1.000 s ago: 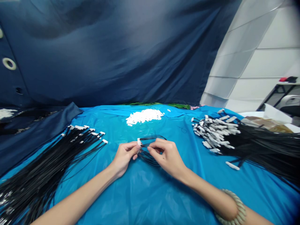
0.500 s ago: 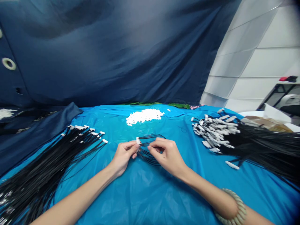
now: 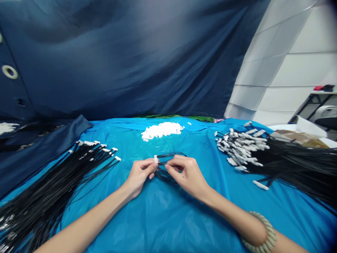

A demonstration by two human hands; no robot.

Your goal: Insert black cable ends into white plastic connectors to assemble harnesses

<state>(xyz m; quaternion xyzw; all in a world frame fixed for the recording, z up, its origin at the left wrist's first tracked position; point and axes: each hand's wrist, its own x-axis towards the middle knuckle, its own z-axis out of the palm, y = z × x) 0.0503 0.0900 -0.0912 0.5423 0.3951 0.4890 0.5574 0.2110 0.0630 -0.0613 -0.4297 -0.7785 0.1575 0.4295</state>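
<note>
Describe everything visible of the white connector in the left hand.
The white connector is a small, narrow piece that looks like plastic. The left hand pinches it between thumb and fingers, with its long side roughly up and down in the picture. Black wires run from its right side toward the right hand. It sits over the blue sheet, nearer the wearer than the white pile. Its lower end is covered by the fingers; slots or pins are too small to make out.

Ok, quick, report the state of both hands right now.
Left hand: closed, holding a white connector.
Right hand: closed in a pinch at the connector's black wires; exactly which wire cannot be told.
</note>
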